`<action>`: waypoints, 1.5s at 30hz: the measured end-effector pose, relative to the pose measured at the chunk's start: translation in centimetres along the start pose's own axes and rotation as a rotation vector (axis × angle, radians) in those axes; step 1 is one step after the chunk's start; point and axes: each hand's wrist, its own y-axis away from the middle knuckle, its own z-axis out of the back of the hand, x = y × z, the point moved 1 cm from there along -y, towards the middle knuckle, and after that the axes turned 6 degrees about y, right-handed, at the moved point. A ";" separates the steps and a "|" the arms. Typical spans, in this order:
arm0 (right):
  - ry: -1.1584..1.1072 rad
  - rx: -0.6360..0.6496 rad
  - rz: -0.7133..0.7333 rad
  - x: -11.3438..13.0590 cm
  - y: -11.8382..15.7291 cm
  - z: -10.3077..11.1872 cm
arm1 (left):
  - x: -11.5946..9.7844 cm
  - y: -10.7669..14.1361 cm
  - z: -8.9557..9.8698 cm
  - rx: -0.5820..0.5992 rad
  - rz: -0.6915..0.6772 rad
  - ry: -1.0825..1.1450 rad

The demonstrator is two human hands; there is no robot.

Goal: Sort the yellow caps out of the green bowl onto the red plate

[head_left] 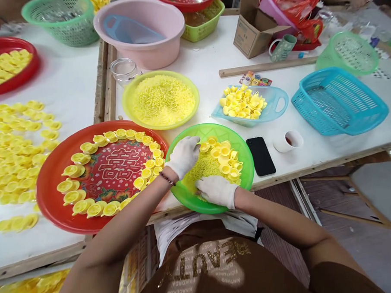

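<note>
Both my gloved hands work inside a green plastic plate [243, 159] at the table's front edge. My left hand [184, 157], in a white glove, rests at the plate's left side, fingers bunched beside small yellow granules [205, 173]. My right hand [216, 191], also gloved, lies on those granules near the lower rim. Yellow plastic cups [224, 158] are heaped at the plate's upper right. To my left, a red tray [47, 192] holds a ring of similar cups around a printed centre. My left forearm crosses its right edge.
A yellow bowl of granules [129, 102] and a blue tray of cups [216, 115] stand ahead. A black phone [260, 156] and a white cup [288, 141] lie to the right, beyond them a teal basket [340, 101]. Loose yellow cups [16, 156] cover the left table.
</note>
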 end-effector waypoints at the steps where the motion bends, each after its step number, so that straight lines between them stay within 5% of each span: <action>1: -0.031 -0.015 -0.012 -0.3 0.0 0.1 | -0.2 -0.9 -0.9 0.006 0.034 0.008; 4: -0.328 -0.196 -0.031 -1.4 0.1 0.6 | 0.2 -2.2 -1.9 0.019 0.066 0.026; 8: -1.306 -0.405 -0.036 -2.9 0.7 1.7 | 1.6 -0.7 -0.9 0.042 0.142 0.088; 12: -1.735 -0.549 -0.013 -3.1 0.6 3.3 | 2.0 2.8 -0.4 0.113 0.291 0.530; 16: -1.814 -0.818 0.049 -2.2 -0.1 4.6 | 1.1 5.5 -1.2 0.164 0.366 0.845; 22: -1.740 -1.013 0.140 -1.3 -0.7 4.6 | 0.3 6.5 -1.9 0.131 0.388 0.898; 32: -1.763 -0.938 0.053 -2.2 0.2 4.4 | 0.5 6.8 -1.6 0.063 0.361 0.886; 40: -1.505 -0.623 -0.029 -2.4 2.6 1.6 | 1.5 6.8 2.5 -0.091 0.354 0.847; 45: -1.345 -0.699 0.024 -1.2 2.5 2.5 | 1.1 6.7 2.7 -0.005 0.299 0.689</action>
